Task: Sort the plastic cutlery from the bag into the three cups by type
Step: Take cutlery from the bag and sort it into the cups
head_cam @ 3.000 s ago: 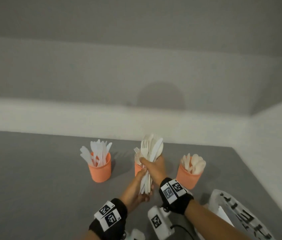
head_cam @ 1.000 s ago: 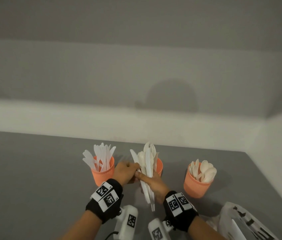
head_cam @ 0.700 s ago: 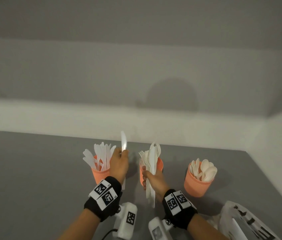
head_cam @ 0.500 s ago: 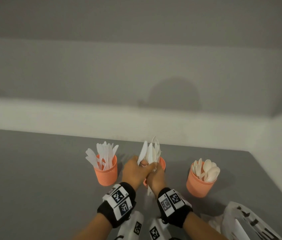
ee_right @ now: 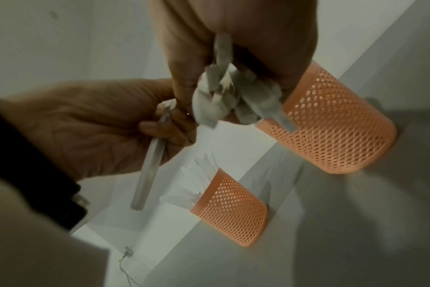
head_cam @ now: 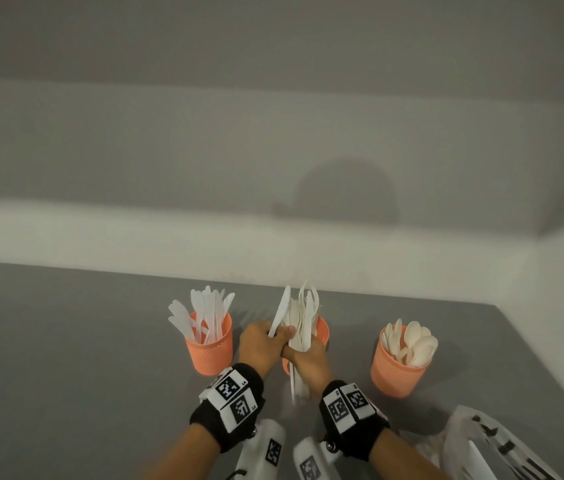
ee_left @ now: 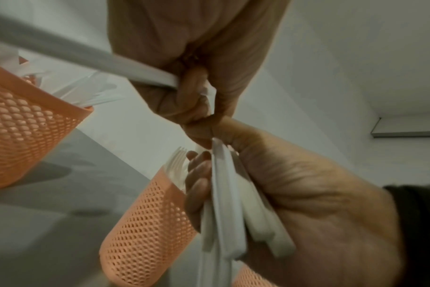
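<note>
Three orange mesh cups stand in a row: the left cup [head_cam: 209,344] holds knives, the middle cup [head_cam: 323,332] holds forks [ee_left: 176,165] and is partly hidden by my hands, and the right cup [head_cam: 400,368] holds spoons. My right hand [head_cam: 299,351] grips an upright bundle of white cutlery [head_cam: 303,317] in front of the middle cup. My left hand [head_cam: 275,336] touches it and pinches a single knife [head_cam: 280,311] that leans left out of the bundle. The knife [ee_right: 150,165] lies across my left palm.
The crumpled plastic bag [head_cam: 481,445] with black print lies at the bottom right on the grey table [head_cam: 66,358]. A white wall runs close behind the cups and along the table's right side.
My left hand carried one knife to the left cup and came back to the bundle. It now holds another knife, pulled slightly leftwards. My right hand has stayed in front of the middle cup.
</note>
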`<state>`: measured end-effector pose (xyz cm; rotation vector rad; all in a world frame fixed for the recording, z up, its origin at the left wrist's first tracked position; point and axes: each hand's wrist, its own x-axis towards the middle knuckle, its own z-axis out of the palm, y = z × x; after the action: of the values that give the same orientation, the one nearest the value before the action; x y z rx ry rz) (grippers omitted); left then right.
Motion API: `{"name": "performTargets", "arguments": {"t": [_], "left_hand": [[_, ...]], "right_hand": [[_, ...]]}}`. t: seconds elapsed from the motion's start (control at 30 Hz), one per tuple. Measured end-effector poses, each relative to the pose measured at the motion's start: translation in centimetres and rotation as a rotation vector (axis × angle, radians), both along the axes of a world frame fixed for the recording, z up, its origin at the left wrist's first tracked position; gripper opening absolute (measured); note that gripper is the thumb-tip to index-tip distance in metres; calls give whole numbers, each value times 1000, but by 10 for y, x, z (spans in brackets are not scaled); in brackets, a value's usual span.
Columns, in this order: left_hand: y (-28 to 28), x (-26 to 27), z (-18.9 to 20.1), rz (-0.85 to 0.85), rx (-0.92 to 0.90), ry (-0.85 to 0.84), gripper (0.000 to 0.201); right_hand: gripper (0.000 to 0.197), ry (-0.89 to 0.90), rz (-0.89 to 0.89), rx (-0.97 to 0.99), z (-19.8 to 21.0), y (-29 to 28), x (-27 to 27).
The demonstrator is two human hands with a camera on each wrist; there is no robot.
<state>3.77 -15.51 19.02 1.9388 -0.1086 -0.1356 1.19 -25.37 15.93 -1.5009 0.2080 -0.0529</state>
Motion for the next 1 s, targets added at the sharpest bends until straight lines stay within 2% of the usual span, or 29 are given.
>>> {"name": "performTargets", "arguments": {"t": [0.07,0.13,0.17,0.23,0.33,0.43,0.5,0.63,0.73,0.83,0.93,1.0], "left_hand": [[0,2,3,-1,-3,12,29],[0,7,4,-6,-14,21,26],[-1,9,6,3,-9,18,26],[0,12,10,39,7,11,27],[1,16,18,95,-87,12,20],[10,29,19,224,-147,-47,25],[16,32,22,261,-260,-24,15],[29,21,21,118,-413,137,15],[38,9,12,-46,-367,219,33],[41,-1,9,-290,-322,267,50],[39,-6,16,-371,-348,295,40],[38,-6,20,-340,-404,290,36]], "right_hand": [[39,15,2,36,-3,-1,3],[60,17,18,91,-4,-2,3],[61,21,12,111,-4,-2,3],[52,28,28,130,0,-2,2],[55,90,61,150,5,1,0],[36,117,57,205,7,1,-1],[26,155,77,259,7,0,-4],[25,264,144,422,10,-1,-9],[34,262,243,385,19,2,-14],[31,295,419,356,25,7,-16],[19,348,614,383,30,10,-18],[27,386,691,418,31,9,-19]]}}
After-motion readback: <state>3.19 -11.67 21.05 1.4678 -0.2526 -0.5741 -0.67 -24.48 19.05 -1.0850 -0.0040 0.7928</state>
